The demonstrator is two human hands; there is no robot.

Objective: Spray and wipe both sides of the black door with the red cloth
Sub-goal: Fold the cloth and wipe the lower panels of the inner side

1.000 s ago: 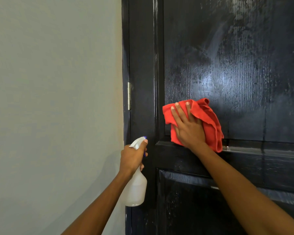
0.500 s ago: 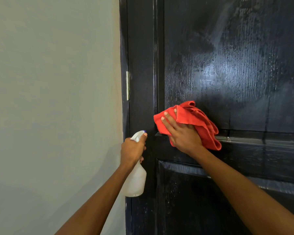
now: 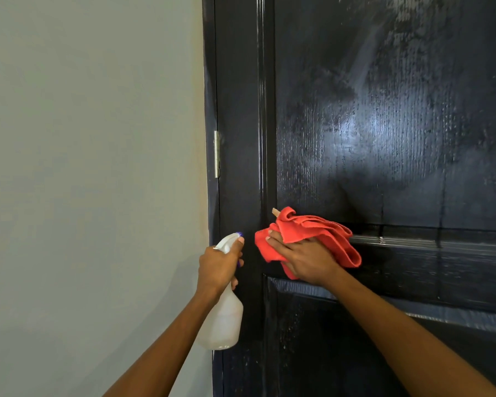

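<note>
Red cloth pressed on black door under right hand, fingers flat, left hand fingers curled round spray bottle

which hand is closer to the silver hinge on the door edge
Left. The left hand, gripping the spray bottle, sits just below the hinge. The right hand, pressing the red cloth, is further right on the door.

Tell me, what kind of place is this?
Probably a room or hallway inside a home, though little shows: a panelled black door on a metal hinge beside a plain painted wall.
</note>
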